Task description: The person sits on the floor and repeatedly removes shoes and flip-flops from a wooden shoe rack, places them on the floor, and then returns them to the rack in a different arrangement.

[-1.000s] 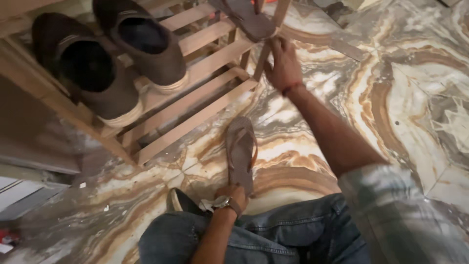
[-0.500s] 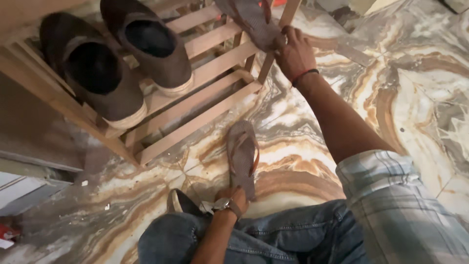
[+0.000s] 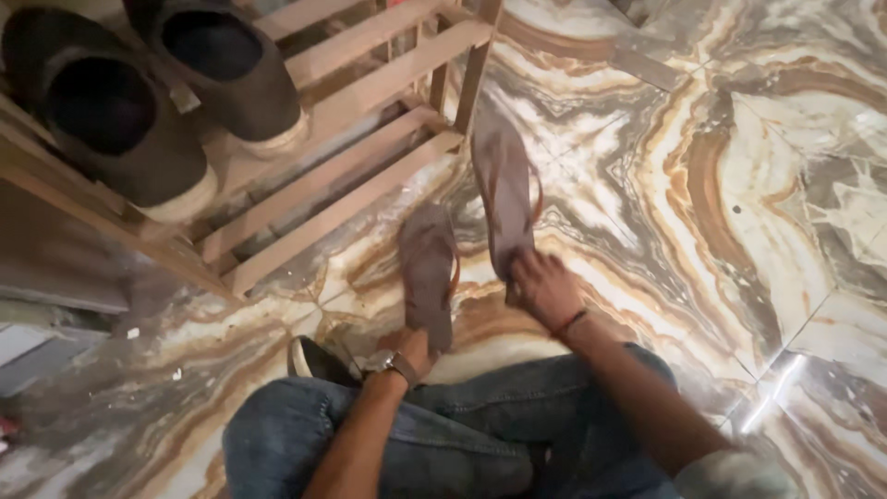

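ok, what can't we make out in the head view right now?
- Left hand: fingers sit under the heel of the grey-brown flip-flop on the marble floor; the grip is hidden.
- Right hand: motion-blurred at the heel of the second grey-brown flip-flop; finger placement unclear.
- Dark slip-on shoes on the slatted wooden rack: toes cut off by the top edge.
- Rack's lower shelf: in shadow.

We've got plenty of open marble floor (image 3: 739, 185) off to the right, nothing lying there. Left side is tighter: the wooden shoe rack (image 3: 351, 176) juts in with its slats, and the two dark shoes (image 3: 157, 102) fill its upper shelf. Straight ahead the two flip-flops (image 3: 462, 231) lie side by side near the rack's corner post, leaving only a thin strip between them.
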